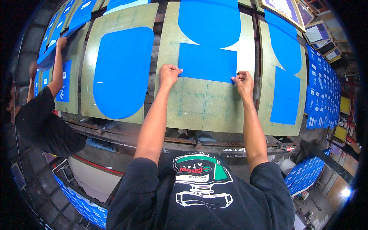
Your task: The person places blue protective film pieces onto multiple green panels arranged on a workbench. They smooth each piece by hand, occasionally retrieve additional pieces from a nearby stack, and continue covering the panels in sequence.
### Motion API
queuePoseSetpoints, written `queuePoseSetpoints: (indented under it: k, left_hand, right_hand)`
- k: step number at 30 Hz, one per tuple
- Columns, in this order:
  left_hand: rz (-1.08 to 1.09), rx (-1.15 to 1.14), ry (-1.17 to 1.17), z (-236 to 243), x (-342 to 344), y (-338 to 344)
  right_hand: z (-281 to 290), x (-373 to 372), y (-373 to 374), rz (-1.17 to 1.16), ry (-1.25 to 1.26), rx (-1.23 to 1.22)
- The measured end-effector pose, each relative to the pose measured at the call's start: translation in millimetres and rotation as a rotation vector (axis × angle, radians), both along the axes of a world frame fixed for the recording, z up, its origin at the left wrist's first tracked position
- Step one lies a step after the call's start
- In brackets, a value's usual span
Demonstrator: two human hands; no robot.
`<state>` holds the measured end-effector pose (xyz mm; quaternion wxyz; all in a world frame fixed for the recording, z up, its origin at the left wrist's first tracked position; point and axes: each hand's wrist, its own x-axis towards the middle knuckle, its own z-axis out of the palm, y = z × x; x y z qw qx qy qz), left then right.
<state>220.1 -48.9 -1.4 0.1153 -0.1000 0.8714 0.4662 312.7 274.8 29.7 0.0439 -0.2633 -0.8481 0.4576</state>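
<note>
A blue rectangular fabric piece lies on the middle green board, just below a round-ended blue piece. My left hand pinches its lower left corner. My right hand pinches its lower right corner. On the board to the left lies a blue piece with rounded corners, seemingly over another layer. The right board holds a round-ended blue piece above a blue rectangle.
A co-worker at the left handles blue fabric over another board. Framed screens lean at the upper right, beside printed blue sheets. A rail runs along the boards' front edge. More printed sheets lie at lower right.
</note>
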Motion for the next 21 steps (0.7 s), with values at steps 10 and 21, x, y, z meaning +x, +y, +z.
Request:
queuePoseSetpoints:
  k: [10, 21]
  left_hand:
    - [0.038, 0.056, -0.063, 10.3, 2.5, 3.3]
    - [0.023, 0.067, -0.07, 19.6, 5.2, 2.2]
  right_hand:
    - [-1.8, 2.1, 4.3, 0.011, -0.017, 0.074]
    - [-7.2, 2.5, 9.4, 0.005, 0.017, 0.015]
